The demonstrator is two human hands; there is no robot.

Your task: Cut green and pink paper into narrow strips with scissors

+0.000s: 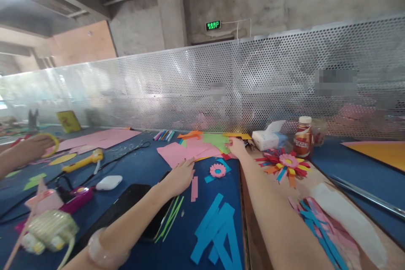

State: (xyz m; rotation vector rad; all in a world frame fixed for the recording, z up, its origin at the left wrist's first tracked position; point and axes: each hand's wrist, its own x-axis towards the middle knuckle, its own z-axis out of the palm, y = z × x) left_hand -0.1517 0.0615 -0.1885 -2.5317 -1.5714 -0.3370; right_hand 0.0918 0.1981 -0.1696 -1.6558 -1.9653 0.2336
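My left hand [182, 174] reaches over the blue table, its fingertips at the lower edge of the pink paper sheets [172, 154]. Those fingers look spread, with nothing held. At the right side of the pile my right hand [236, 147] has its fingers on a green sheet [215, 140]; whether they pinch it is too small to tell. Between the forearms lie a pink paper flower with a blue centre [218, 171], two short pink strips [194, 189], several blue strips [218, 230] and thin green strips [172, 219]. Beneath my left forearm are dark phones [126, 202].
At left, another person's hand [34, 145] holds a yellow ring-shaped item, near a yellow glue gun [84, 161], cables and a power strip [76, 200]. At right stand a tissue box [268, 140], a bottle [303, 137] and a multicoloured paper flower [288, 161].
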